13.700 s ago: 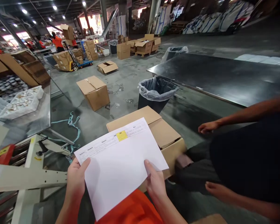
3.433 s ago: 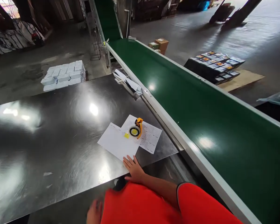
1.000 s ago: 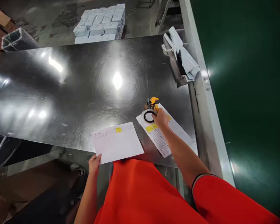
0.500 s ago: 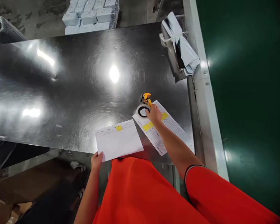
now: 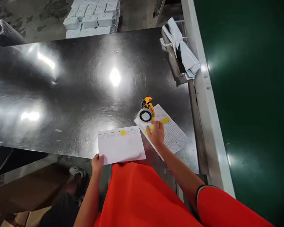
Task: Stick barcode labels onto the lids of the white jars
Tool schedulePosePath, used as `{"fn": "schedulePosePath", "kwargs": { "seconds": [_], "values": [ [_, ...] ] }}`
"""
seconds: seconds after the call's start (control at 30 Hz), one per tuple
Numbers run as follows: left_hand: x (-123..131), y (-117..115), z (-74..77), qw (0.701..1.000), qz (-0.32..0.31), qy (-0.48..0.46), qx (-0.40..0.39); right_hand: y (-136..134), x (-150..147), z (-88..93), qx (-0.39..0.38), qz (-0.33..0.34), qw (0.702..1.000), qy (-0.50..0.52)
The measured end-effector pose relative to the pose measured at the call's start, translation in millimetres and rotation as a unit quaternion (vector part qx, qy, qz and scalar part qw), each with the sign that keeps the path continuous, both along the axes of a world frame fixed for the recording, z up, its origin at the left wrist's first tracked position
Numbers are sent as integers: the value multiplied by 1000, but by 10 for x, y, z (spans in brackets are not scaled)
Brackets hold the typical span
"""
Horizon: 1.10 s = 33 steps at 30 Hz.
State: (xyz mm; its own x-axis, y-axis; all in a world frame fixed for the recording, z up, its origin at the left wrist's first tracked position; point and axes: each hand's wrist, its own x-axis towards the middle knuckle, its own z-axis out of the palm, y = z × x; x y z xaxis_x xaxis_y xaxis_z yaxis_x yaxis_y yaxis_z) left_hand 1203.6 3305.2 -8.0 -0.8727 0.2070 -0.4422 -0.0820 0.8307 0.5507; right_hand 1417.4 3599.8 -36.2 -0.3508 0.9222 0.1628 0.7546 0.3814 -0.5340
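Two sheets lie at the table's [image 5: 61,94] near edge: left hand [image 5: 97,160] pinches the white sheet's [image 5: 121,145] corner, right hand's [image 5: 156,133] bent fingers press the printed sheet [image 5: 172,134].

**One head-worn camera, steeply down on the bench**

The single view looks from the person's head, above the near edge of the steel bench [image 5: 73,94], facing forward and steeply down. It sits close. The person's orange top [image 5: 144,198] fills the bottom of the frame. The left hand [image 5: 97,161] and the right hand [image 5: 157,134] lie low in the middle, at the bench's near edge. The bench top fills the middle and left. Beyond its far edge, at the top, stacked white packs [image 5: 94,15] stand on the floor. A green conveyor belt [image 5: 246,94] runs along the bench's right side. Below the near edge, lower left, a shoe [image 5: 77,171] shows.
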Motion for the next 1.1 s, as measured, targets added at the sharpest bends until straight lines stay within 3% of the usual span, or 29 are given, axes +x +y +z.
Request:
{"fn": "schedulePosePath", "kwargs": {
  "seconds": [0.1,0.2,0.27,0.33,0.4,0.47,0.63,0.97,1.1],
  "values": [
    [-14,52,50,999,-10,17,-41,-353,49,-50,-19,42,995,-94],
    [38,80,124,989,-60,99,-87,-483,47,-65,-25,38,985,-164],
    [116,102,163,961,-157,194,-122,-469,32,-50,-25,47,980,-193],
    [217,143,176,912,-281,261,-149,-419,6,-19,-38,61,973,-220],
    [324,206,161,870,-387,257,-165,-366,-31,26,-55,69,965,-249],
    [413,274,131,847,-447,213,-193,-329,-75,79,-67,78,956,-273],
    [464,345,98,844,-458,124,-250,-307,-150,203,-91,114,940,-309],
    [436,360,110,840,-473,113,-241,-263,-80,298,-155,92,945,-273],
    [456,430,122,834,-482,126,-236,-283,-109,319,-158,118,944,-266]
  ]
}}
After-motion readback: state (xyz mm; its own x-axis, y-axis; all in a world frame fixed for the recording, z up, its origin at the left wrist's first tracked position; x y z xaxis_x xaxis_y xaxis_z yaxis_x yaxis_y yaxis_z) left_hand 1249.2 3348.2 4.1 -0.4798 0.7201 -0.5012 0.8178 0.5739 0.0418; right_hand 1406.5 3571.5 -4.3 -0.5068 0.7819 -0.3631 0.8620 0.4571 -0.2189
